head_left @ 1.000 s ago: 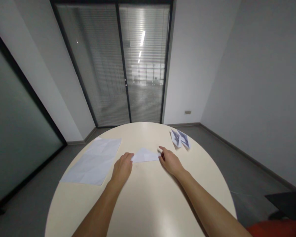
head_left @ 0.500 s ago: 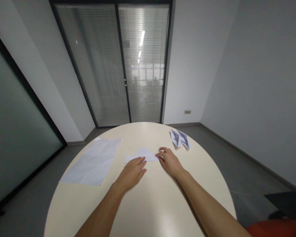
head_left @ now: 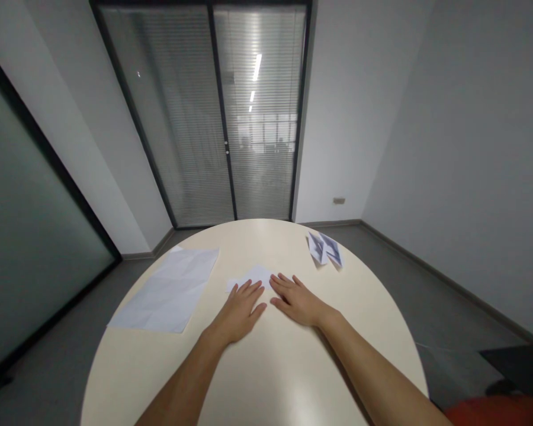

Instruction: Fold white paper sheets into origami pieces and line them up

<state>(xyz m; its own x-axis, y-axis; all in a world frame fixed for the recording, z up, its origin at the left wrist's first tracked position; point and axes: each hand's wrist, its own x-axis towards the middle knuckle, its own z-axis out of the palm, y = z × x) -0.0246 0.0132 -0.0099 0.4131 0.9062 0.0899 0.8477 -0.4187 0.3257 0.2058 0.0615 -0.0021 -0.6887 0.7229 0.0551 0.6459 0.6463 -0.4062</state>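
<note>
A small folded white paper (head_left: 258, 274) lies near the middle of the round cream table (head_left: 266, 367). My left hand (head_left: 242, 307) lies flat on its near left part, fingers stretched out. My right hand (head_left: 295, 299) lies flat on its near right part, fingers spread and pointing left. Both hands cover most of the paper; only its far edge shows.
A large creased white sheet (head_left: 171, 288) lies at the table's left. A small folded paper piece with dark print (head_left: 324, 248) sits at the far right. Glass doors with blinds (head_left: 222, 112) stand behind the table. A red seat (head_left: 497, 411) shows at the lower right.
My left hand slid from the paper's left tip to lie flat on it. My right hand left its right tip and flattened onto the paper beside the left.
</note>
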